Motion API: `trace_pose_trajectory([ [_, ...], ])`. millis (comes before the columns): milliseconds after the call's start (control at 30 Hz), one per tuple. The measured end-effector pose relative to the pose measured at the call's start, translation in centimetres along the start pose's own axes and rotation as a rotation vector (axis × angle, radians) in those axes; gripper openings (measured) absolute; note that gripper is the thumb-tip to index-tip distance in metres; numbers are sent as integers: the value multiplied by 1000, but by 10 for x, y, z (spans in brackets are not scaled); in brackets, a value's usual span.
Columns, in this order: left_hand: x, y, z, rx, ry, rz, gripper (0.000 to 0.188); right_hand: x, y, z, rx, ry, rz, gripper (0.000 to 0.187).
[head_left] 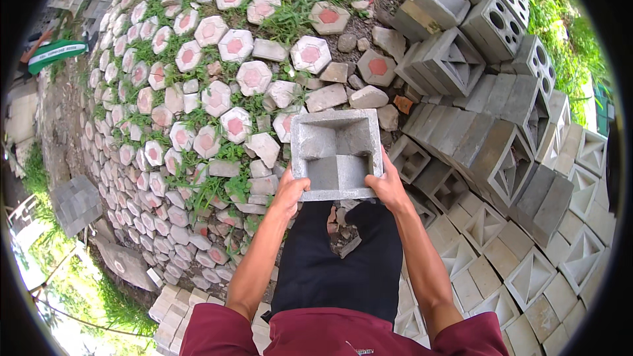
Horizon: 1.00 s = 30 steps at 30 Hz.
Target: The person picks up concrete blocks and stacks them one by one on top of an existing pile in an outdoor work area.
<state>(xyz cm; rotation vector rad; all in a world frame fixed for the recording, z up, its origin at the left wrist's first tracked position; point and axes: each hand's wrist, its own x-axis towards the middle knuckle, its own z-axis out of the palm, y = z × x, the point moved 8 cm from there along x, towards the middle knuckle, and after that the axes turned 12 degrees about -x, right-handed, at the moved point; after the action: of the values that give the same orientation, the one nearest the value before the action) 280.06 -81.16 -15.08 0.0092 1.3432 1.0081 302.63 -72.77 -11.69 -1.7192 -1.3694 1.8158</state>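
A square grey concrete vent block (336,115) is held up in front of my body, its hollowed, stepped face turned up toward me. My left hand (290,190) grips its near left corner, with the thumb hooked over the rim. On the near right corner my right hand (388,183) grips in the same way, thumb over the edge and fingers out of sight along the side. Both forearms reach forward from below. Beneath the block, part of the paved ground is hidden.
Stacked concrete vent blocks (488,145) rise close on my right, some with round holes (498,23). Hexagonal pavers (252,78) with reddish centres cover the ground ahead and left, among grass and loose broken stones (326,97). A pile of grey blocks (76,204) stands far left.
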Motion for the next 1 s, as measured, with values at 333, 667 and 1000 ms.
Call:
trace_pose_trajectory([
  [333, -91, 138, -41, -313, 184, 258, 69, 11, -184, 63, -89, -257, -125, 86],
  [667, -67, 196, -17, -447, 391, 317, 74, 77, -254, 67, -241, -427, -44, 87],
  [1000, -56, 301, -4, -461, 538, 337, 71, 124, -421, 79, -446, -475, -217, 86],
])
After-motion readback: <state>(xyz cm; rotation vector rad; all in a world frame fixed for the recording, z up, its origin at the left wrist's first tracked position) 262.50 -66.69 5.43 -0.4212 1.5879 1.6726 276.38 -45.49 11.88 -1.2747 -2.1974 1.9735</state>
